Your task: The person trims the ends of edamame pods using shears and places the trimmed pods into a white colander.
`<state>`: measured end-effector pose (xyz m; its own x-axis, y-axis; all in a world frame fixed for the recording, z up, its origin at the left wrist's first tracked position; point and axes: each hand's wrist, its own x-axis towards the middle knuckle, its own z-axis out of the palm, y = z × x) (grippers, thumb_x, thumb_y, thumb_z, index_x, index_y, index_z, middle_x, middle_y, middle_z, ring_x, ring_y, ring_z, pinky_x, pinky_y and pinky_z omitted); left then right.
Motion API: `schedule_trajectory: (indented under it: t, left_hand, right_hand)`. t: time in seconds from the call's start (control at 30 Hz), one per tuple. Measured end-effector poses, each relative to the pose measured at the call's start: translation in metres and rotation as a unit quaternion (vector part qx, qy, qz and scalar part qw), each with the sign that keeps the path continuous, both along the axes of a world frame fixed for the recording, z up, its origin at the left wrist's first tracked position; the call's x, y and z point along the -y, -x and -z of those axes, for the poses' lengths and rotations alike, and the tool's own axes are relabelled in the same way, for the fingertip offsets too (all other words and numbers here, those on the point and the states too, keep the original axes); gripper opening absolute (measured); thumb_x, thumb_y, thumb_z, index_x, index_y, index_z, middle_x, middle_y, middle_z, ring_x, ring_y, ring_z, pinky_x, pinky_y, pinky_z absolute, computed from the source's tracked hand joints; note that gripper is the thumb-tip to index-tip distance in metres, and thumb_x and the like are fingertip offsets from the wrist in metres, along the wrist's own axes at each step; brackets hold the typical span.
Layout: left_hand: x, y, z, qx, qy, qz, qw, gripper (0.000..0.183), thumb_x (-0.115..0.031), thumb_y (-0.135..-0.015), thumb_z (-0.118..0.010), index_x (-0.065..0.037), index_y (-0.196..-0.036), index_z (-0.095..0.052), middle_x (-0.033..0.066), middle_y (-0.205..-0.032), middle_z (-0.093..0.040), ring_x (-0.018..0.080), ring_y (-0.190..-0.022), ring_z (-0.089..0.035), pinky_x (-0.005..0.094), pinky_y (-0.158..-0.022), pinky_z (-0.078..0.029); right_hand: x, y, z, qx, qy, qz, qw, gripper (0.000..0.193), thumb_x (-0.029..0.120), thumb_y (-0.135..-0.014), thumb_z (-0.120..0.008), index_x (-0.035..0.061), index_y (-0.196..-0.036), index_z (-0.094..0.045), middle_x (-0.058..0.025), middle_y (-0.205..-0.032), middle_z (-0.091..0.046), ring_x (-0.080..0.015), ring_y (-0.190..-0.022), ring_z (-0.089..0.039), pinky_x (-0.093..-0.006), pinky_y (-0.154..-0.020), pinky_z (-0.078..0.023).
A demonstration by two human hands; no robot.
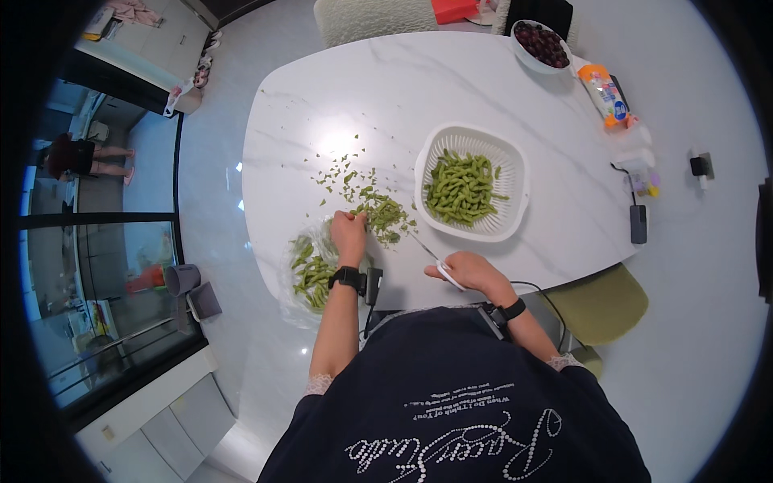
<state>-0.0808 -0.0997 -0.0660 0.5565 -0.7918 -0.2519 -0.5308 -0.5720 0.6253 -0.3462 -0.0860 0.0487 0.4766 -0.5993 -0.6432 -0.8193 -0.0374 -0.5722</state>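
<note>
On the white surface (322,105), the left hand (349,233) pinches an edamame pod (360,211); the right hand (471,272) grips scissors (431,256). Better to snip only the tip, fingers kept away.

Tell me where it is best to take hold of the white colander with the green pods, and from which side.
Grip the white colander by its broad rim, probably at the near edge, coming from above. The rim flares outward and lies free all around, while the pods fill the middle. The right hand, holding scissors, is the nearer one; the left hand rests at the trimmings.
</note>
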Motion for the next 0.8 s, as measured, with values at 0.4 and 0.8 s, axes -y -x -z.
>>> schedule_trajectory:
  t: [0.4,0.8]
  left_hand:
    - [-0.017,0.002,-0.073,-0.519,0.06,-0.075,0.85,0.012,-0.008,-0.084,-0.061,-0.003,-0.094,-0.056,0.006,-0.084,-0.062,0.0119,-0.072,-0.059,0.0227,-0.062,-0.051]
    - [-0.048,0.006,-0.129,-0.542,0.058,-0.019,0.838,0.012,-0.01,-0.084,-0.062,-0.003,-0.093,-0.057,0.0036,-0.082,-0.061,0.0099,-0.069,-0.058,0.0225,-0.062,-0.051]
  right_hand:
    - [0.014,-0.026,-0.02,0.047,0.049,0.021,0.998,0.066,0.063,-0.083,-0.048,0.0006,-0.061,-0.054,-0.016,-0.057,-0.054,-0.0319,-0.055,-0.054,-0.04,-0.055,-0.041]
    - [0.017,-0.067,-0.029,0.09,0.061,-0.033,0.994,0.067,0.065,-0.082,-0.046,0.0008,-0.072,-0.062,-0.0225,-0.076,-0.062,-0.0393,-0.074,-0.06,-0.0429,-0.066,-0.046]
